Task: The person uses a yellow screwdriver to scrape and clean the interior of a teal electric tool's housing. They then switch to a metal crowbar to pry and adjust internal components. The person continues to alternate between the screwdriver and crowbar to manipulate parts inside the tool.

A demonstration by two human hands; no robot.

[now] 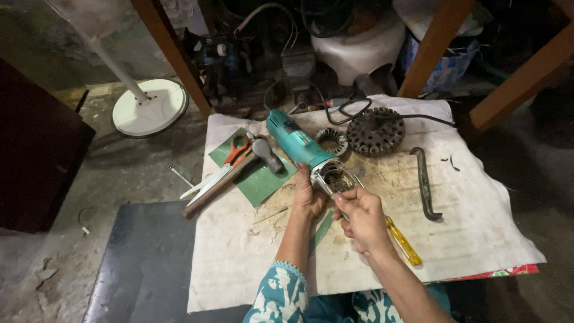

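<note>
A teal power tool body (pixel 294 140) lies on a white cloth (pixel 472 227), its open metal head (pixel 333 177) turned toward me. My left hand (pixel 308 197) grips the tool just under that head. My right hand (pixel 362 216) is closed around a yellow-handled screwdriver (pixel 403 242), whose tip points into the open head. The screwdriver's shaft is mostly hidden by my fingers.
On a green sheet (pixel 257 173) lie orange-handled scissors (pixel 224 164) and a hammer (pixel 239 167). A round motor stator (pixel 375 131) with a black cord, a small ring part (pixel 332 140) and a bent metal bar (pixel 424 182) rest on the cloth. A white fan base (pixel 149 107) stands at back left.
</note>
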